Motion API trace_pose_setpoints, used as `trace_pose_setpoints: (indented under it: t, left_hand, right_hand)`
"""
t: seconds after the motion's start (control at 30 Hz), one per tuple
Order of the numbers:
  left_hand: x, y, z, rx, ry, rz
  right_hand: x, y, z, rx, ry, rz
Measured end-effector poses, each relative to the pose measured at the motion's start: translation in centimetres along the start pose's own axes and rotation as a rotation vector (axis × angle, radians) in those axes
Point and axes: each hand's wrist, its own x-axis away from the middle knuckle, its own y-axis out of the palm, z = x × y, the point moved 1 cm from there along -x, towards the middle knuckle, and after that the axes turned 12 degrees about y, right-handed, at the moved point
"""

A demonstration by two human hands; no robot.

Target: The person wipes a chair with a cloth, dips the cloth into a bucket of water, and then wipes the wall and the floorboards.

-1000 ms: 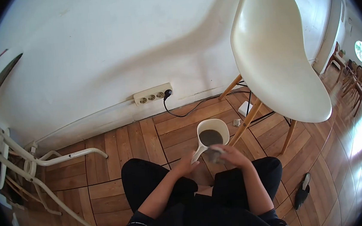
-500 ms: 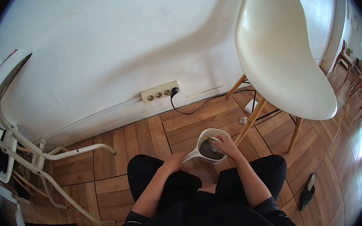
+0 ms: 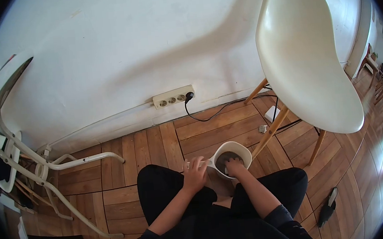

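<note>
A white dipper (image 3: 247, 153) with a long handle sits between my bent knees, holding murky grey water (image 3: 222, 158). My right hand (image 3: 235, 167) reaches down into it, fingers bent at the water. A bit of pale cloth shows by those fingers; most of it is hidden under the hand and in the water. Across the dipper's handle (image 3: 208, 162) lies my left hand (image 3: 195, 174), its fingers stretched and apart rather than wrapped round it.
A white chair (image 3: 304, 55) with wooden legs stands right. A power strip (image 3: 173, 97) with a plugged-in black cord is on the wall. Left are a table's metal legs (image 3: 83, 161). A dark shoe (image 3: 327, 207) and a small crumpled piece (image 3: 263, 128) lie on the floor.
My right hand has gone from the dipper's far rim down into the water with the cloth. My left hand has loosened from the handle and spread its fingers.
</note>
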Motion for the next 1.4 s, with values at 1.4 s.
trace_pose_setpoints:
  t: [1.4]
  left_hand:
    - [-0.3, 0.1, 0.6, 0.166, 0.181, 0.129]
  right_hand:
    - [-1.6, -1.8, -0.8, -1.002, 0.086, 0.511]
